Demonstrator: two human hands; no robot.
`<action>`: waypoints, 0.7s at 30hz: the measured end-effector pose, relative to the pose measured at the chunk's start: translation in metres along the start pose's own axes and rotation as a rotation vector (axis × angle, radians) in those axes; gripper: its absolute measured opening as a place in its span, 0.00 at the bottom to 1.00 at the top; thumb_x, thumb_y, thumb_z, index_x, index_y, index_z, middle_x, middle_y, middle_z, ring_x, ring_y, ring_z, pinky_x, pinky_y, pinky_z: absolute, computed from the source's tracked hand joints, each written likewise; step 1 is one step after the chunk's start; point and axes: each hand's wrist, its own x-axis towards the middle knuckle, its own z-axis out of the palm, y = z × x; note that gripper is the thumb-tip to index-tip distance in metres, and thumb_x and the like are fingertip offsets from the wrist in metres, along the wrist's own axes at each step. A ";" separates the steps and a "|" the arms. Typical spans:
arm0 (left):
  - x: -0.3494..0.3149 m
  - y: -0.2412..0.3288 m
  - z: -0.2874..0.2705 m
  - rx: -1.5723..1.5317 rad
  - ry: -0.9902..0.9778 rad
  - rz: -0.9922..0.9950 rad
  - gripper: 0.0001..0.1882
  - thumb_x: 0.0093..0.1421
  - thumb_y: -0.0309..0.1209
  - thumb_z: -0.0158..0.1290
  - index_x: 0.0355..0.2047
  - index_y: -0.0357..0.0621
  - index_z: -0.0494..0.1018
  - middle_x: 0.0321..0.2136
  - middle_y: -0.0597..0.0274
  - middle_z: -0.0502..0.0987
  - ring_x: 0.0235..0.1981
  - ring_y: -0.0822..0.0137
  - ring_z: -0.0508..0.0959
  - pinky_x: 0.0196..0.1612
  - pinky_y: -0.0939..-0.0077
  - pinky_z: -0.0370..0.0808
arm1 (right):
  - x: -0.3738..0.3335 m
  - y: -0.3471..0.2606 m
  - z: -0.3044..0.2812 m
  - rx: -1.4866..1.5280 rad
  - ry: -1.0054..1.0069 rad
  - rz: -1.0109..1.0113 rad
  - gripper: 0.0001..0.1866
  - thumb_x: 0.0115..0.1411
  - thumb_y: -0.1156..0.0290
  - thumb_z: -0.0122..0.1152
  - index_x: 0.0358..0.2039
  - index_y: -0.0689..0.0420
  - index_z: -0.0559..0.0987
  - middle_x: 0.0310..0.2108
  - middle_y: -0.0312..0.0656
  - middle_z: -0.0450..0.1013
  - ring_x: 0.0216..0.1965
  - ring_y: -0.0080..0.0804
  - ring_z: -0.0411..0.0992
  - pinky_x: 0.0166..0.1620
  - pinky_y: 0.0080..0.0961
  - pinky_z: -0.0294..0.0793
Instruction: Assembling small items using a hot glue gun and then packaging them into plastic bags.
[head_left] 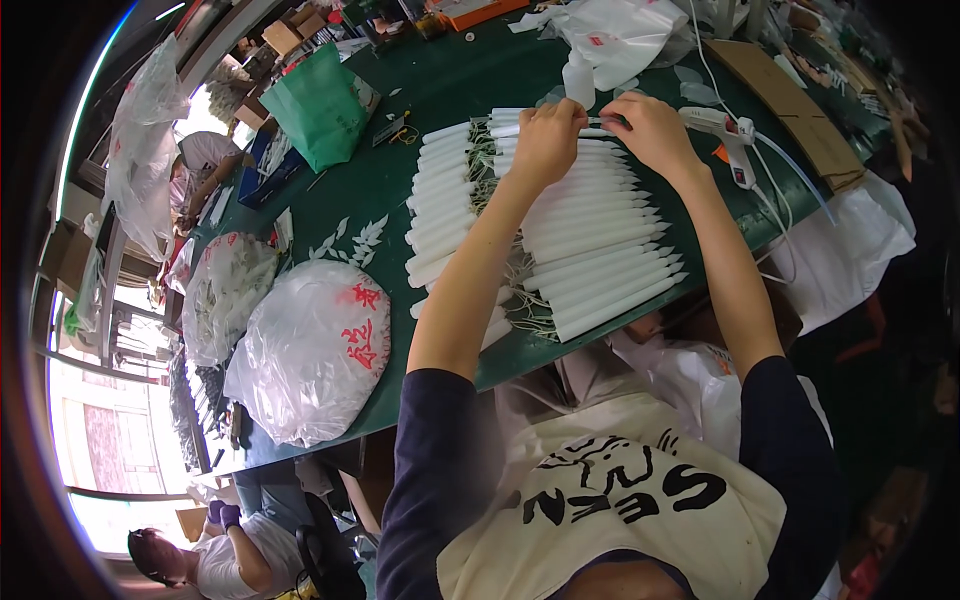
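Note:
Two side-by-side rows of slim white candle-shaped tubes [590, 226] lie on the green table, with thin pale wires [482, 165] bunched between the rows. My left hand [547, 142] is closed at the far end of the rows, apparently gripping one white tube. Just to its right, my right hand [650, 130] is pinched near that tube's pointed end; what its fingertips hold is too small to make out. A white squeeze bottle [578, 80] stands just beyond my hands. The white glue gun [733, 145] with its cable lies right of my right hand.
Large clear plastic bags [310, 350] and small white leaf-shaped pieces [350, 240] lie to the left. Farther back are a green bag [318, 105], a blue tray [268, 165] and white plastic sheets [630, 40]. Cardboard [790, 110] lies along the right edge. Other people sit at left.

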 end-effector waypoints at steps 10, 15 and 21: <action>0.000 -0.001 -0.003 -0.044 -0.068 -0.003 0.04 0.56 0.26 0.45 0.32 0.40 0.66 0.28 0.62 0.75 0.33 0.58 0.74 0.39 0.64 0.66 | 0.000 0.001 0.004 0.042 -0.058 0.002 0.07 0.50 0.72 0.58 0.30 0.60 0.76 0.28 0.43 0.72 0.28 0.39 0.71 0.33 0.29 0.70; -0.004 -0.008 -0.004 -0.303 -0.128 -0.028 0.10 0.53 0.28 0.50 0.35 0.41 0.67 0.30 0.56 0.75 0.35 0.55 0.74 0.39 0.64 0.67 | -0.001 0.006 0.012 0.125 -0.061 0.008 0.07 0.49 0.73 0.57 0.30 0.60 0.75 0.27 0.44 0.74 0.29 0.40 0.72 0.34 0.29 0.71; -0.008 -0.018 -0.012 -0.180 -0.195 0.146 0.09 0.50 0.26 0.52 0.33 0.38 0.72 0.31 0.52 0.75 0.34 0.52 0.74 0.39 0.65 0.70 | -0.006 0.007 0.012 0.172 -0.101 0.016 0.08 0.49 0.74 0.58 0.31 0.62 0.75 0.25 0.46 0.73 0.26 0.39 0.72 0.31 0.28 0.70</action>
